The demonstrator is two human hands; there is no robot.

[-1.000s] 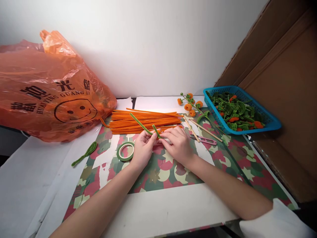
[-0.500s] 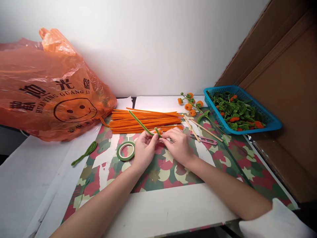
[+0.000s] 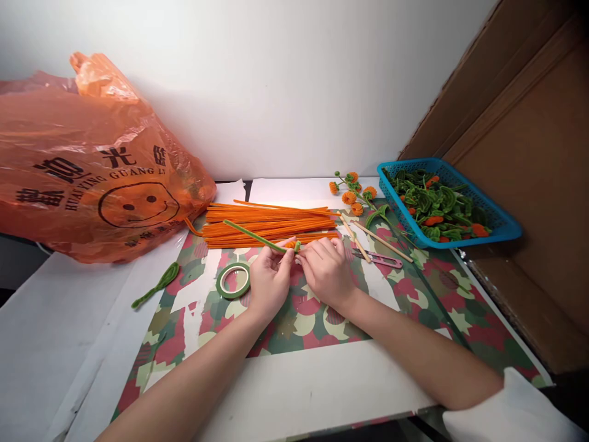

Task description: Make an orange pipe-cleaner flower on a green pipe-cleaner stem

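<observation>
Your left hand (image 3: 269, 279) and your right hand (image 3: 324, 270) meet over the patterned mat (image 3: 304, 319), fingertips pinched together on one green pipe cleaner (image 3: 253, 236). Both hands are closed to a fine pinch, not a fist. Between the fingertips sits a small orange bud (image 3: 291, 244), and the green stem looks wound about it there, though the exact wrap is too small to tell. The free length of the stem runs up and to the left, out over the bundle of orange pipe cleaners (image 3: 271, 224) lying just beyond your knuckles.

By my reading, you are mid-way on this one piece: the bud is formed and the stem is joined to it, but most of the green is straight and unworked.

Just beside your left hand lies a roll of green tape (image 3: 234, 280), flat on the mat. To the right of your right hand sit small snips (image 3: 381, 260) and two wooden sticks (image 3: 368, 236). Further out, a sprig with several orange buds (image 3: 352, 193) lies finished-looking, next to a blue basket (image 3: 504, 224) well filled with green and orange pieces. So plenty is made, and a thick stock of orange remains. Far left, a bent green piece (image 3: 159, 285) lies on the white paper (image 3: 55, 331), below the orange plastic bag (image 3: 92, 166).
</observation>
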